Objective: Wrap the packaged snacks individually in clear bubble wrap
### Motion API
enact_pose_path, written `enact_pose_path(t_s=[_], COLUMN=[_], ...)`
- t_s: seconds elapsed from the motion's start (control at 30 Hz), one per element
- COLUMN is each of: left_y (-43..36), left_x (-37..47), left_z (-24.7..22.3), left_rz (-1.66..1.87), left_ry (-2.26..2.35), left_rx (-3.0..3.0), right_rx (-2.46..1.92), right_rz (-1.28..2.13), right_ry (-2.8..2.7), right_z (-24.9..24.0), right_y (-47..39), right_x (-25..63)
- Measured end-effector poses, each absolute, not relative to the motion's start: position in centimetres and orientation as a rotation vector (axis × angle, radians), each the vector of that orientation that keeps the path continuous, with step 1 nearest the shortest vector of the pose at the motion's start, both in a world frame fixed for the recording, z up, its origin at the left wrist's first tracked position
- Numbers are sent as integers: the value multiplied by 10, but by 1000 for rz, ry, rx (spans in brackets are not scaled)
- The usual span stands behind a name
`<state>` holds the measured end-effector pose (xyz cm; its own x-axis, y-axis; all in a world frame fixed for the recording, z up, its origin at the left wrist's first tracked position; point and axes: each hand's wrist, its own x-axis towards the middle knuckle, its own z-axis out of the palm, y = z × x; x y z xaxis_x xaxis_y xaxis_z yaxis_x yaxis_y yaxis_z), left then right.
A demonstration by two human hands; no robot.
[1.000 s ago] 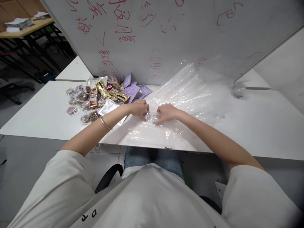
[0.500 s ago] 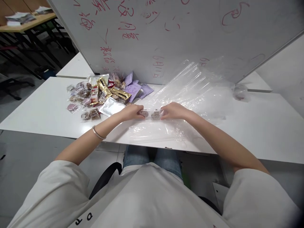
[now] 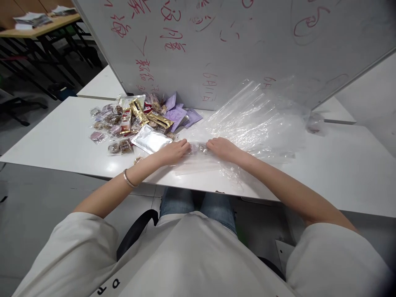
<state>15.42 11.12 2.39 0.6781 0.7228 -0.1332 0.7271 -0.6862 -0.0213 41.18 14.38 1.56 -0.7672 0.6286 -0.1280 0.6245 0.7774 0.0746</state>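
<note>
A large clear plastic sheet lies crumpled across the middle of the white table, its far side raised toward the whiteboard. My left hand rests on its left part, fingers curled and closed on the plastic. Facing it from the right, my right hand pinches the same plastic with bent fingers. In the narrow gap between my fingertips sits a small brown wrapped snack, under or inside the clear layer; I cannot tell which. A silver foil packet lies flat just beyond my left wrist.
Left of the sheet is a pile of wrapped snacks, with gold sachets and purple packets. A whiteboard with red writing stands behind. One small wrapped piece lies at the right. The table's front edge is close to my body.
My fingers have turned down over the plastic, and the small snacks between them show less. The plastic in front of my hands has shifted. A small piece now shows beside my left forearm.
</note>
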Motion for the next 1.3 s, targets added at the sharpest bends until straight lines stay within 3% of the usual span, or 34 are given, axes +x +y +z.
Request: enact_pose_path(t_s=[0.17, 0.47, 0.7, 0.9, 1.17, 1.3], left_y=[115, 140, 133, 97, 91, 114], left_x=[147, 160, 164, 159, 146, 150], left_z=[32, 34, 45, 21, 36, 52], left_rz=[1, -201, -216, -247, -324, -294], left_ry=[1163, 1388, 1447, 1363, 1166, 1185], left_rx=[2660, 2429, 2618, 2838, 2922, 2734], right_rx=[1012, 1102, 1200, 1049, 1052, 1177], right_rz=[-169, -684, -553, -115, -464, -456], right_ry=[2759, 2665, 2560, 2719, 2652, 2672], right_z=[31, 43, 59, 34, 51, 52], right_y=[145, 173, 172, 127, 111, 123], right_x=[413, 411, 406, 404, 417, 411])
